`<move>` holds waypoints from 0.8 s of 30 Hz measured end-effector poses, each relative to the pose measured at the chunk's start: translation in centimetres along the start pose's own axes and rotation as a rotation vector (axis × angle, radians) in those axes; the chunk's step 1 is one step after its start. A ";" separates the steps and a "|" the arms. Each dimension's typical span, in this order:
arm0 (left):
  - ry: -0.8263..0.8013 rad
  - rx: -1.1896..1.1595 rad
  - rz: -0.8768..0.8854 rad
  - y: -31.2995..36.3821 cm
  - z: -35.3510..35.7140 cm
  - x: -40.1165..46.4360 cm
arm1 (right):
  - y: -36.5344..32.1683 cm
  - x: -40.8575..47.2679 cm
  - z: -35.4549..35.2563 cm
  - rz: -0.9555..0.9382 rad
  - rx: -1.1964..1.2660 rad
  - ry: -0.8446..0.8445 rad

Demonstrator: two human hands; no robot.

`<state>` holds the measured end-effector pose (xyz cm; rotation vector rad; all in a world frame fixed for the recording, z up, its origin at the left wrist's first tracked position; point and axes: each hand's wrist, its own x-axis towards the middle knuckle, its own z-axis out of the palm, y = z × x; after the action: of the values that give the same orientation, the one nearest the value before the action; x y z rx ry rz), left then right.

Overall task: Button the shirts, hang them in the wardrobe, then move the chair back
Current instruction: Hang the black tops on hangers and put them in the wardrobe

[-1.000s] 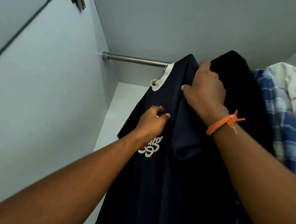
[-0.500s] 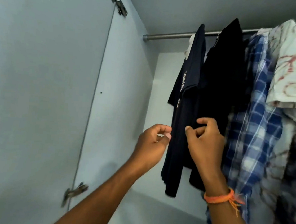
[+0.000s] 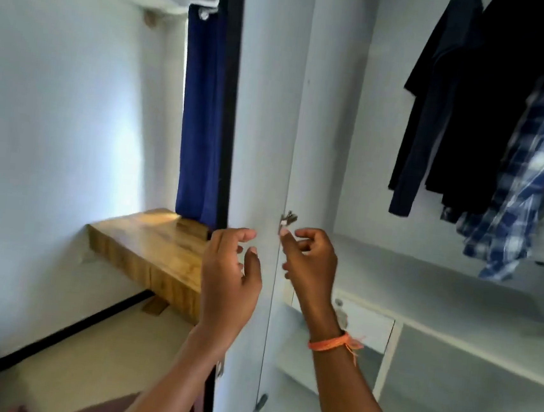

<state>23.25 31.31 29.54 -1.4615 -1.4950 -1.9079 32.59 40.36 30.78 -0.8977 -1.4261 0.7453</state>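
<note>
Two hands up in front of the open wardrobe door (image 3: 266, 112). Left hand (image 3: 228, 279) with a loose grip, fingers a little bent, holding nothing. Right hand (image 3: 311, 266) just beside it on the right, fingers softly curled, an orange band (image 3: 334, 343) on the wrist; also nothing in its grip, it seems, though the fingertips look blurry. Metal hinge (image 3: 288, 219) just above the right hand. Dark shirts (image 3: 466, 105) hanging far up on the right inside the wardrobe, well apart from both hands. Blue checked shirt (image 3: 532, 184) hanging to their right. White shelf (image 3: 439, 281) under the clothes. Wooden table (image 3: 150, 244) on the left by the wall. Blue curtain (image 3: 202, 106) behind it.
</note>
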 end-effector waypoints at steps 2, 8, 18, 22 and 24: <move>0.042 0.016 -0.019 -0.5 -2.1 -2.3 | -0.6 -3.5 2.1 0.021 0.029 -0.038; -0.268 -0.184 -0.511 -5.0 -4.5 -4.4 | -2.8 -8.5 5.3 0.003 -0.175 -0.179; -0.493 -0.149 -0.569 -10.0 -4.2 -3.9 | -0.6 -8.4 5.3 0.029 -0.258 -0.301; -0.502 -0.028 -0.416 -9.7 -1.6 -5.1 | 0.7 -8.7 3.1 -0.021 -0.315 -0.160; -0.519 -0.031 -0.357 -8.8 0.4 -5.4 | 1.5 -8.1 1.3 -0.045 -0.418 -0.078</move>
<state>19.30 33.46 20.25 -1.9145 -2.0818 -1.8207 31.15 34.15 25.42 -1.1602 -1.7004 0.4570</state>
